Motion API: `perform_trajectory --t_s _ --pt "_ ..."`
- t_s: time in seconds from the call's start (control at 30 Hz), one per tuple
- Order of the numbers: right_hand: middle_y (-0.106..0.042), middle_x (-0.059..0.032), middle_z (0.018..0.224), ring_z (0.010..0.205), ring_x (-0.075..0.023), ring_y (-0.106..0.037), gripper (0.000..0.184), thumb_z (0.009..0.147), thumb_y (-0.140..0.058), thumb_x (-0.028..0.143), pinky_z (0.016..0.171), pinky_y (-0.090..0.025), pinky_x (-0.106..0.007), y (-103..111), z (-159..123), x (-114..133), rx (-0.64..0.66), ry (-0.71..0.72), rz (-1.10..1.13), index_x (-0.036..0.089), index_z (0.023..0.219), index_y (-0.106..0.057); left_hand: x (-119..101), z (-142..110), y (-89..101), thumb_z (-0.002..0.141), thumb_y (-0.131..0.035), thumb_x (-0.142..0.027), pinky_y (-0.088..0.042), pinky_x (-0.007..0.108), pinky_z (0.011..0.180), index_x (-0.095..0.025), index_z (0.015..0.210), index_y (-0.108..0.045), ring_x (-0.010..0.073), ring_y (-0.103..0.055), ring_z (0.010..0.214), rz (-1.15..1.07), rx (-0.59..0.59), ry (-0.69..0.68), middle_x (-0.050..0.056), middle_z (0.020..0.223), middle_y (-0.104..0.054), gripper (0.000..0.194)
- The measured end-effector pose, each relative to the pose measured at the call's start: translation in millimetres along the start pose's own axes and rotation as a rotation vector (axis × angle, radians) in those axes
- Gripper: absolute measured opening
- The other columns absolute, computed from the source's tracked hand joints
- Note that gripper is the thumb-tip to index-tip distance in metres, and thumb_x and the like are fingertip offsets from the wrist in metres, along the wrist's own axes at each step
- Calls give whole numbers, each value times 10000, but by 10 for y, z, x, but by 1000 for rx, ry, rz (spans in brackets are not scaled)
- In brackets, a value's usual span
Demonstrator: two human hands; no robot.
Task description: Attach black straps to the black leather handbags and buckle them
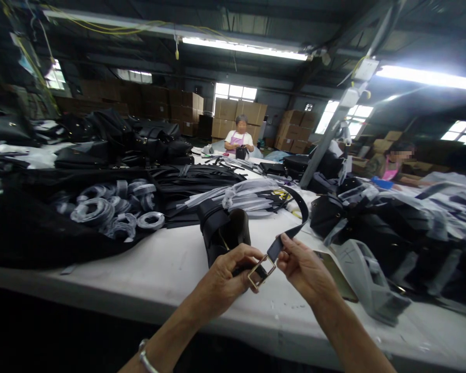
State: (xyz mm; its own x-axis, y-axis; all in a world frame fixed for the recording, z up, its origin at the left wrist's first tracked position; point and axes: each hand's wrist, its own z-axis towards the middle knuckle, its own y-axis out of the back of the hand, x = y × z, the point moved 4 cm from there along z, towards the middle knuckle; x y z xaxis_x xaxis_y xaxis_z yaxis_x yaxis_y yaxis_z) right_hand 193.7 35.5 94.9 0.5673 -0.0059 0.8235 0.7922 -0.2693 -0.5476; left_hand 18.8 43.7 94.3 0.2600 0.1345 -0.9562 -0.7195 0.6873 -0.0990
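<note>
Here, left fingers (247, 252) around the gold buckle (267, 277), right fingers (289, 244) around the black strap (275, 248).

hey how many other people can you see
2: one person straight ahead, a second person to the right, beyond the black bags. Others may be hidden.

Bare tabletop (163, 264) left of hands (262, 269)

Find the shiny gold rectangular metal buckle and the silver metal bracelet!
Gold rectangular metal buckle (267, 277): head view, lower-right side of its frame.
Silver metal bracelet (143, 355): head view, upper part of its band.
</note>
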Motion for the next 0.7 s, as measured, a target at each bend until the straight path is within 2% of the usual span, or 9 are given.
perform_trajectory --t_s 0.13,0.27,0.43,0.5,0.6,0.67,0.7 --pt "-599 35 524 417 -52 -518 251 658 -854 267 375 -432 -115 -92 -27 -190 105 -148 -8 123 693 -652 -2 -5 16 877 -643 -339 -486 275 735 -155 1006 -603 139 -601 760 38 -7 -26 51 887 -664 228" --pt "-533 67 477 372 -21 -435 283 642 -864 295 359 -373 -97 -181 -130 -337 162 -262 31 124 674 -641 7 -10 34 875 -646 -340 -481 288 774 -165 1053 -557 166 -627 830 45 0 -35 69 949 -678 265" --pt "-634 4 610 459 -67 -517 289 721 -805 384 401 -395 -146 -247 -273 -258 271 -159 -253 133 767 -671 71 -29 91 911 -591 -317 -484 282 801 -233 1350 -444 171 -647 859 250 -19 -75 37 946 -679 471" --pt "-673 -33 697 522 -99 -563 297 791 -733 427 453 -455 -184 -237 -340 -163 314 -98 -352 135 824 -693 94 -39 89 937 -543 -287 -475 297 853 -274 1395 -422 179 -643 919 434 -21 -161 46 1039 -688 474" --pt "-702 -95 907 746 -190 -647 371 886 -582 495 613 -558 -306 -198 -461 -67 368 -62 -409 156 972 -706 130 -52 22 982 -439 -254 -458 316 840 -278 1414 -410 184 -643 900 767 0 -344 66 1102 -695 433" --pt "-698 -94 975 813 -215 -656 363 848 -642 476 692 -572 -364 -164 -534 -62 352 -31 -461 182 1055 -690 158 -61 -49 993 -405 -229 -450 320 793 -252 1442 -358 184 -649 861 918 23 -451 75 1063 -708 452" --pt "-701 -82 964 785 -209 -660 379 800 -709 442 693 -571 -363 -147 -563 -72 321 -3 -487 195 1085 -678 167 -66 -81 992 -406 -217 -447 321 774 -237 1457 -321 185 -652 856 960 24 -496 80 1058 -709 473"
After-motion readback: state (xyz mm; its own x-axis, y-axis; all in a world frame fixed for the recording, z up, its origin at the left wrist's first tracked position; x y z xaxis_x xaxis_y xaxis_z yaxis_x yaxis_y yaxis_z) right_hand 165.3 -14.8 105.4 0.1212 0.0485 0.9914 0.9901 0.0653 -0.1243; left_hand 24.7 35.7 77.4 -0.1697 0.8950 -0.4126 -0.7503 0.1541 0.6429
